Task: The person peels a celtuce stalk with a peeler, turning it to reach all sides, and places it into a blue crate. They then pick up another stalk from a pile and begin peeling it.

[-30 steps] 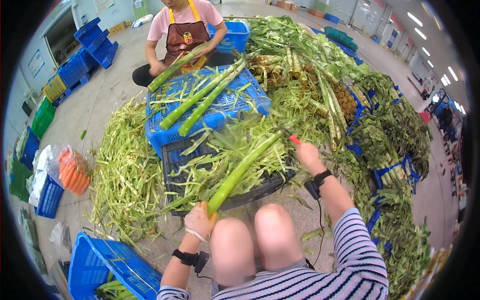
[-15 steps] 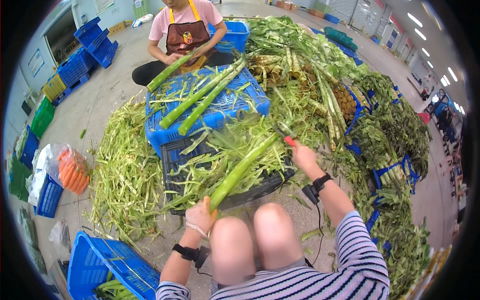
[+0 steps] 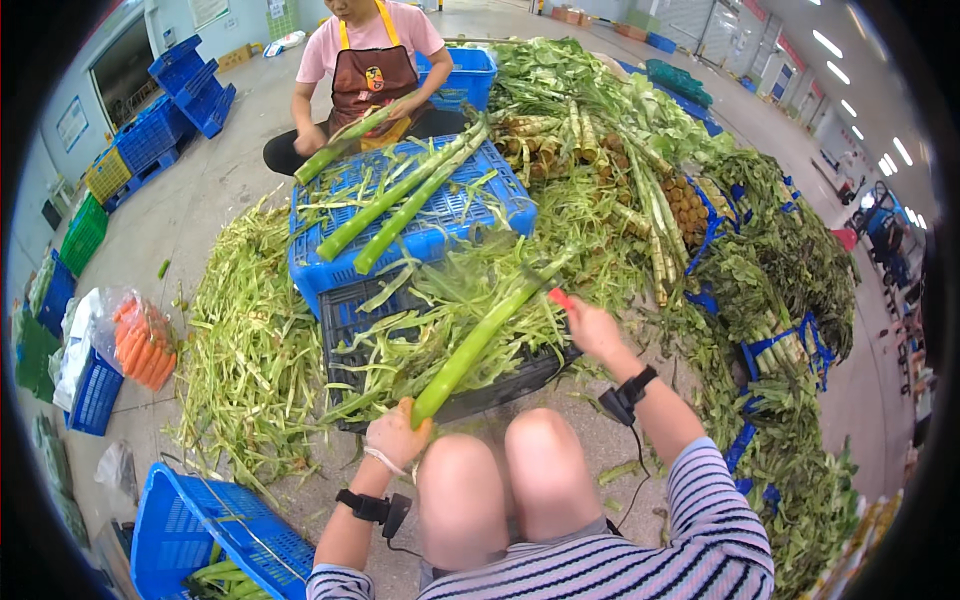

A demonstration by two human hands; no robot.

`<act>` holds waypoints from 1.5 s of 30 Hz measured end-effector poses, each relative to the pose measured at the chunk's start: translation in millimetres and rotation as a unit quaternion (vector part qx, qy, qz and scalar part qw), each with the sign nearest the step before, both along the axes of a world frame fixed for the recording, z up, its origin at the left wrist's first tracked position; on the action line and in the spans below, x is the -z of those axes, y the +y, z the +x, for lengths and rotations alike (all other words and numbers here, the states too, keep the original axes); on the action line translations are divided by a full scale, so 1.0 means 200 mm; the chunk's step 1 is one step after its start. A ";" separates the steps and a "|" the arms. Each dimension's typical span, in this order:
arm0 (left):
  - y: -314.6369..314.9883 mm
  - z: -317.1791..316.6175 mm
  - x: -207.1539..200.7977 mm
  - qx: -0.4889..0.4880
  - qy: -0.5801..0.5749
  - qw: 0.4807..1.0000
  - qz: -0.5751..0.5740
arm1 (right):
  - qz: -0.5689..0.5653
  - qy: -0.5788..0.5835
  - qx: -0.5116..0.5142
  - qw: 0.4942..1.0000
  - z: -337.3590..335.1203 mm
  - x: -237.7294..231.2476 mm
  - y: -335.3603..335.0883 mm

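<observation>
compared with half a second ago, the right hand (image 3: 592,328) is sitting a little lower and further left, and the red-handled tool (image 3: 558,297) is lying further down the green stalk (image 3: 475,345). a co-worker's hand (image 3: 312,140) is also showing lower and further left.

reading the view as a dial around its middle, the stalk is running from seven o'clock up toward two o'clock, passing over the loose peelings (image 3: 400,355) that are filling and covering the black crate (image 3: 520,383). the left hand (image 3: 395,435), at seven o'clock, is closing its fingers around the stalk's thick lower end. the right hand, between three and four o'clock, is closing around the red handle, and the tool's dark head is crossing the stalk near its thin upper end; whether it is touching, i cannot tell.

at eleven o'clock an upturned blue crate (image 3: 330,275) is bearing two more stalks (image 3: 380,208) and some scraps, and beyond it the co-worker (image 3: 370,60) is sitting with another stalk in hand. a big peelings heap (image 3: 245,345) is spreading at nine o'clock, a tilted blue basket (image 3: 165,520) is standing at eight, and leafy bundles (image 3: 785,250) are piling up at three.
</observation>
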State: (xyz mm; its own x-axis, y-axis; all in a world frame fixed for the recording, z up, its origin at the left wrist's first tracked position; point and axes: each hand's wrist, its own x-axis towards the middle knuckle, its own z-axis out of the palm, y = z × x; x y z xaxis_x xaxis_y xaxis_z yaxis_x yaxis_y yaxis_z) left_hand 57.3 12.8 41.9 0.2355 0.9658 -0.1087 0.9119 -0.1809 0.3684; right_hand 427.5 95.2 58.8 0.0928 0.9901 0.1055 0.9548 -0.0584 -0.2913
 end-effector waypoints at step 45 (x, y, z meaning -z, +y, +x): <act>-0.14 -0.26 -0.04 0.094 0.131 0.967 0.197 | -0.010 -0.007 -0.241 0.971 -0.19 0.03 -0.12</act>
